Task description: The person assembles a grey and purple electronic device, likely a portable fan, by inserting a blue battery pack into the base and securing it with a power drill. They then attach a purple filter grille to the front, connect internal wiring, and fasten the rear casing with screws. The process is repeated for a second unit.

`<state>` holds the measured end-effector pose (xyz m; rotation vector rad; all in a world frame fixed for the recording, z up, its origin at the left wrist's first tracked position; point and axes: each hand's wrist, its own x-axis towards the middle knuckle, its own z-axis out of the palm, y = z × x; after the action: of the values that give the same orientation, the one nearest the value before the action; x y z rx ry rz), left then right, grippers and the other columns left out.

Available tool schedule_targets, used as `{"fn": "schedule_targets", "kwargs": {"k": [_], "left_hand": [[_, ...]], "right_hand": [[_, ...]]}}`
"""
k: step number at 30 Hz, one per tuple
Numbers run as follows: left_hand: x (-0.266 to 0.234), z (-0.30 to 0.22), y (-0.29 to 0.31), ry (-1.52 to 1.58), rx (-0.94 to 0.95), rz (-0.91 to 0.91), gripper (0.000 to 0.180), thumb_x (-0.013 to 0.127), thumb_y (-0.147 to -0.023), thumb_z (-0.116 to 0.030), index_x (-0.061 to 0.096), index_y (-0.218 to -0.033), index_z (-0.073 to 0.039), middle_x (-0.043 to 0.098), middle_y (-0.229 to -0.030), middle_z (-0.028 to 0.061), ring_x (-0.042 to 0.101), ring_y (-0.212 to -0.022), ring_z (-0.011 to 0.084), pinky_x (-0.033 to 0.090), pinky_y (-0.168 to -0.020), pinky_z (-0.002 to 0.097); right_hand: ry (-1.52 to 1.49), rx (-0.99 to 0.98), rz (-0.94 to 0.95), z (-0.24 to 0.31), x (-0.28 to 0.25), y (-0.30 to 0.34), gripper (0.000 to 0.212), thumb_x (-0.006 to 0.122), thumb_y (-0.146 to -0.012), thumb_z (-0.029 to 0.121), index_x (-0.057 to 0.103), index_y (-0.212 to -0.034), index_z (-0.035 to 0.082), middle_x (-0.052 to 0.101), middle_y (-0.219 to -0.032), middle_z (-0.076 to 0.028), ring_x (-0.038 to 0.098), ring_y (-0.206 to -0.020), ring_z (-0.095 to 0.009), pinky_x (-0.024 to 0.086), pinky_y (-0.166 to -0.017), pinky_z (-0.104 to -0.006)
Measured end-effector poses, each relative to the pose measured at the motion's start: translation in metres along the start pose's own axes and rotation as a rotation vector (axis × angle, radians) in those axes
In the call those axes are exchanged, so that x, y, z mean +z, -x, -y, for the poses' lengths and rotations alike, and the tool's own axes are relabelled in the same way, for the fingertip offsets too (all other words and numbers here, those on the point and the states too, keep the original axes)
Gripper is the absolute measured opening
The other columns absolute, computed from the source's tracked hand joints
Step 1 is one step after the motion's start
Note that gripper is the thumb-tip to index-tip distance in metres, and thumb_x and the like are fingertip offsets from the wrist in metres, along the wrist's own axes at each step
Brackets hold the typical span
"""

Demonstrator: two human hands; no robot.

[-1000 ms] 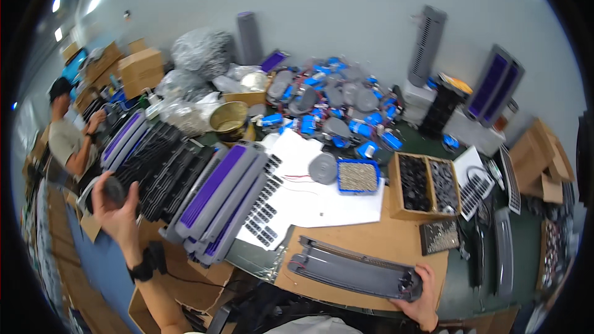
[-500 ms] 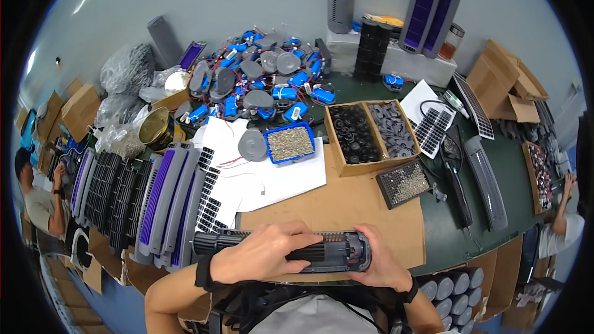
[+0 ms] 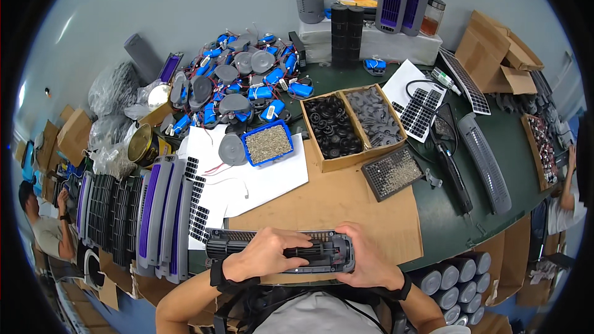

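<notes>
A long grey fan housing lies across the table's near edge, its inside facing up. A black ribbed fan roller rests lengthwise in it, mostly on the left. My left hand reaches over the roller, thumb and fingers closed round its right part. At the housing's right end, my right hand grips the end wall, thumb on the far side. Small black parts show inside that end; my left hand covers the roller's middle.
Beyond the brown cardboard sheet stand a box of black and grey parts, a screw tray and a blue tray. An electric screwdriver lies right. Purple-grey housings stand left; battery units pile up behind.
The roller has shifted relative to the housing and now sits lower inside it. My left hand has stayed on it, fingers spread wider. The whole view has tilted slightly.
</notes>
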<state>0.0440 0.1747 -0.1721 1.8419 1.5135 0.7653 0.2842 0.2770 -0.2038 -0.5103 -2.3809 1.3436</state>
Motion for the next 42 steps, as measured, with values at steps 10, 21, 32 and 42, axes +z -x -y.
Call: {"fn": "schedule_targets", "kwargs": {"k": [10,21,32,42], "left_hand": [[0.010,0.000,-0.002,0.065,-0.040,-0.015,0.034,0.083,-0.066,-0.009,0.076,-0.099,-0.005,0.071,-0.106,0.0174,0.071,-0.090,0.0321,0.057,-0.080,0.0342],[0.008,-0.021,0.004,-0.126,0.160,-0.217,0.024,0.080,-0.075,-0.015,0.075,-0.095,-0.003,0.071,-0.108,0.0135,0.070,-0.090,0.0308,0.057,-0.078,0.0360],[-0.001,-0.001,0.106,-0.411,-0.589,-1.010,0.021,0.080,-0.077,-0.011,0.071,-0.089,0.003,0.062,-0.074,0.0124,0.060,-0.054,0.0203,0.044,-0.048,0.0309],[-0.002,0.017,0.085,-0.494,-0.598,-1.010,0.031,0.080,-0.075,-0.026,0.069,-0.077,0.003,0.058,-0.064,0.0113,0.057,-0.055,0.0266,0.044,-0.052,0.0372]], "right_hand": [[0.036,-0.021,-0.031,0.001,0.002,0.001,0.083,0.078,-0.064,0.008,0.031,-0.132,0.001,0.043,-0.130,-0.023,0.050,-0.118,-0.042,0.046,-0.096,-0.0425],[0.002,-0.047,0.020,-0.004,0.001,-0.001,0.085,0.085,-0.070,0.019,0.031,-0.133,0.000,0.041,-0.132,-0.022,0.051,-0.119,-0.039,0.046,-0.097,-0.0416],[-0.644,0.156,0.023,-0.021,0.000,-0.026,0.028,0.059,-0.097,0.017,0.052,-0.118,0.001,0.056,-0.116,-0.008,0.053,-0.110,-0.015,0.040,-0.099,-0.0311],[-0.713,0.172,-0.209,-0.029,0.022,-0.027,0.039,0.041,-0.096,0.034,0.057,-0.089,-0.002,0.057,-0.101,-0.013,0.054,-0.098,-0.020,0.040,-0.092,-0.0311]]}}
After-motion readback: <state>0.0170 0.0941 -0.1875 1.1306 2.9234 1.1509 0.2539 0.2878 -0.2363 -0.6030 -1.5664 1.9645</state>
